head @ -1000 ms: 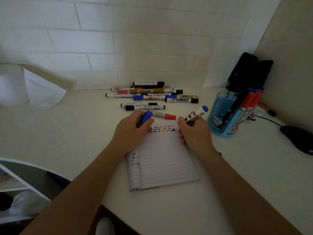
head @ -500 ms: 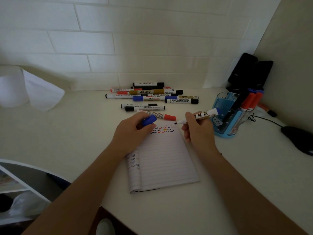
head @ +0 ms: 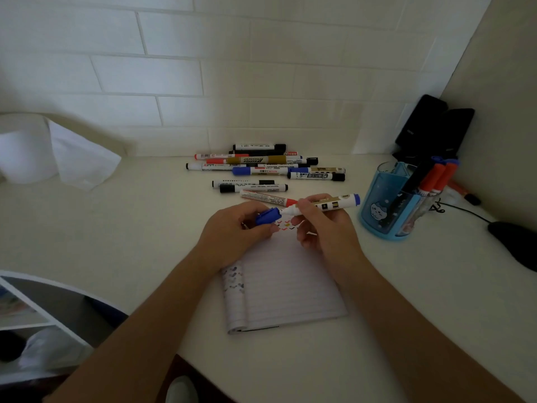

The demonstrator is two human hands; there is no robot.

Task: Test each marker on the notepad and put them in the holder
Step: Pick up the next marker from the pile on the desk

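blue marker point(head: 325, 203) is pinched near its nib end by the right hand point(head: 325, 228); its blue cap point(head: 267, 216) is gripped in the left hand point(head: 235, 231), mouth lined up with the nib, probably for recapping. both are held over the lined notepad point(head: 286, 282), above its row of test ticks. translucent blue plastic holder point(head: 386, 199) stands near on the right, several markers already in it. untested markers point(head: 261, 168) lie in a loose pile behind.

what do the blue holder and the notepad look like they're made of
The blue see-through pen holder looks like glossy translucent plastic: markers show through its wall, and a cartoon figure is printed on it. The white lined notepad looks like matte paper: thin ruled sheets, with pages curled over at its left edge.
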